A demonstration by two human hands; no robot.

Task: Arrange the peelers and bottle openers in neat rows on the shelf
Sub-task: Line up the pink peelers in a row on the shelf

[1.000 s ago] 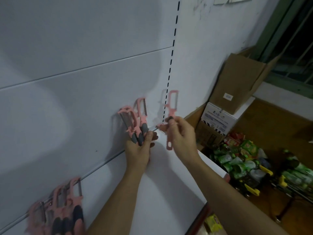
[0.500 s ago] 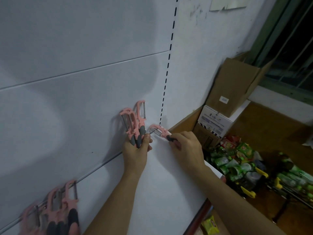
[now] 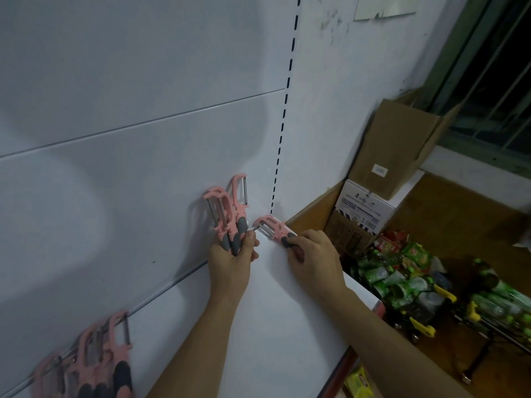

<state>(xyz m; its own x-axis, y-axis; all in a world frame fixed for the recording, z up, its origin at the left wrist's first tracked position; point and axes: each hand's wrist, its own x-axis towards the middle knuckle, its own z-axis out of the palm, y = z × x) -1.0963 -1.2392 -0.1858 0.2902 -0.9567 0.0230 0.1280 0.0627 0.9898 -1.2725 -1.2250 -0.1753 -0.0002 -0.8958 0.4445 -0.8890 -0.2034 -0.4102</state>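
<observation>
Peelers (image 3: 230,208) look light: stiff pink plastic with rubbery grey grips, best held there, clear of the metal blades. The left hand (image 3: 230,262) clutches a bunch upright at the shelf (image 3: 273,311) back. The right hand (image 3: 313,257) pinches a single peeler (image 3: 273,228) lying flat in the corner. Print on the white box (image 3: 363,208) is too small to read.

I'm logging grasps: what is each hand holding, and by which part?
The left hand grips several pink plastic peelers by their grey handles; right hand holds one pink peeler by its grey handle.
</observation>
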